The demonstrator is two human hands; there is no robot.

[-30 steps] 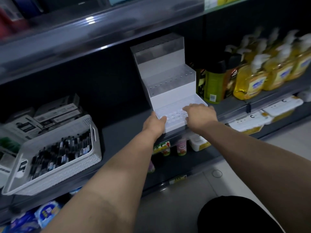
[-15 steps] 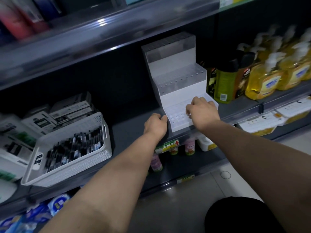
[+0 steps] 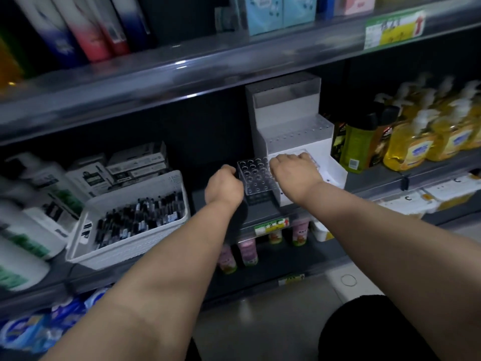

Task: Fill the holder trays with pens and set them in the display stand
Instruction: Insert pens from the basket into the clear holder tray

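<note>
Shelf-front (image 3: 260, 217), left hand (image 3: 223, 187), right hand (image 3: 294, 170) grip tray (image 3: 256, 178) (clear).

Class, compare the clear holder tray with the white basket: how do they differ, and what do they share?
The clear holder tray is transparent, with rows of round holes; the white basket is opaque. The tray's holes are empty; the basket holds a heap of pens. The left hand and right hand grip the tray; the basket rests untouched on the shelf. Both are rectangular.
</note>
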